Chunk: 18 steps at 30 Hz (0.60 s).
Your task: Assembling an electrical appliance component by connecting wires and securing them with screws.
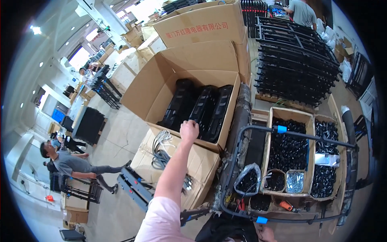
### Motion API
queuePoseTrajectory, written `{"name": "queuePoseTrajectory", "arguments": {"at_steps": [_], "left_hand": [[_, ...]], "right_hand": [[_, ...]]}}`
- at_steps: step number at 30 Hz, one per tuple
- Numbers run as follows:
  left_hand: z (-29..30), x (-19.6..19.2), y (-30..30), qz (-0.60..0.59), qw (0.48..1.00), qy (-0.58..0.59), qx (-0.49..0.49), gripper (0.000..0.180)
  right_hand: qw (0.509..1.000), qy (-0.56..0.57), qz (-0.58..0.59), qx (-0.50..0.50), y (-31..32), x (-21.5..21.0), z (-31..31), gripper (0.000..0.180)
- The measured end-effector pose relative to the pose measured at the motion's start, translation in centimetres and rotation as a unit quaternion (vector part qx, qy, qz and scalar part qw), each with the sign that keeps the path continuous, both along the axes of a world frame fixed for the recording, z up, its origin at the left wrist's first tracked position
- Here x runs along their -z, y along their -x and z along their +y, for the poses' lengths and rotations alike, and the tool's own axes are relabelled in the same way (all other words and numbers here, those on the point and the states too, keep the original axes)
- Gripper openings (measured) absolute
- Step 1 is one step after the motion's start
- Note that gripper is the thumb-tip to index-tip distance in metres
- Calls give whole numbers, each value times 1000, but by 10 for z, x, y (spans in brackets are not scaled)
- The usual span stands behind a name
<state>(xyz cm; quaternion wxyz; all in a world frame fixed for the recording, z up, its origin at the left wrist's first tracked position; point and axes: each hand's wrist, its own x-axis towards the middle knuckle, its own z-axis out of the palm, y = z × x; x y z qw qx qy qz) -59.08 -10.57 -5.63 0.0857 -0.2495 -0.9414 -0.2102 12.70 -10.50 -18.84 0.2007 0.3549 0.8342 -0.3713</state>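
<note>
Right now the left hand [189, 130] is reaching far out over the near rim of a large open cardboard box [161, 86], its fingers curling onto the top of one of the black plastic panels [203, 109] standing on edge inside; whether they are truly gripping it I cannot tell. Those panels are sitting in a row toward the right side of the box. Just near of the box, grey cables [160, 151] are lying on a closed carton [201, 161]. At the near edge, the right hand [266, 233] is barely showing beside a black tubular frame [290, 135], its grip hidden
</note>
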Motion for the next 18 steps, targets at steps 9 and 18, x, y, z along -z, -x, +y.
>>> {"name": "queuePoseTrajectory", "arguments": {"at_steps": [9, 18], "left_hand": [[90, 62, 93, -37, 965, 256, -32, 32], [93, 80, 107, -15, 968, 247, -34, 29]], "right_hand": [[954, 68, -54, 286, -23, -85, -28, 45], [966, 71, -43, 243, 10, -137, -1, 57]]}}
